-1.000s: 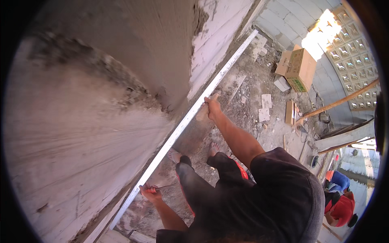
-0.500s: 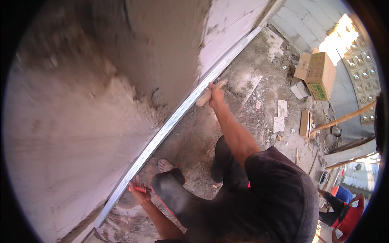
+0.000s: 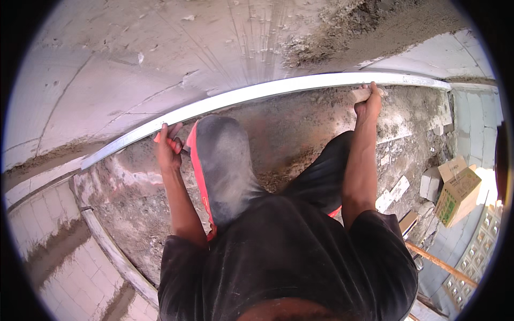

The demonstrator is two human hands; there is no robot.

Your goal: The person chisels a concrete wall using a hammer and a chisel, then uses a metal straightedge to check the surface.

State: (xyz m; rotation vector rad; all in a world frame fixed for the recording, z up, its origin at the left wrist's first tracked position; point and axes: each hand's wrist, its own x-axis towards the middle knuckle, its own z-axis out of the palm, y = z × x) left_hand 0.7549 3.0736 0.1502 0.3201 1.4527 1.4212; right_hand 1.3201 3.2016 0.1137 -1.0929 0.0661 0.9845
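A long, pale metal straightedge (image 3: 251, 93) lies along the foot of the plastered wall (image 3: 160, 59), bent into an arc by the lens. Near its left part, my left hand (image 3: 169, 152) is closed around a red-handled tool (image 3: 174, 144), whose working end I cannot make out. My left fingertips reach the bar's near edge. Toward the other end, my right hand (image 3: 368, 107) grips a short wooden block (image 3: 361, 95) beside the bar, fingers up at its edge. Rough, darker mortar (image 3: 337, 35) covers part of the wall above the bar.
My bent knee (image 3: 222, 150) rises close to my left hand. An open cardboard box (image 3: 458, 195) stands at the right on the rubble-strewn floor (image 3: 128, 214), near pale tile pieces (image 3: 393, 193). A wooden pole (image 3: 441, 263) slants at the lower right; a block wall (image 3: 474, 125) borders the right side.
My view has turned, so the straightedge now runs across the picture instead of diagonally. Both hands stay at the bar, still holding the red-handled tool and the wooden block.
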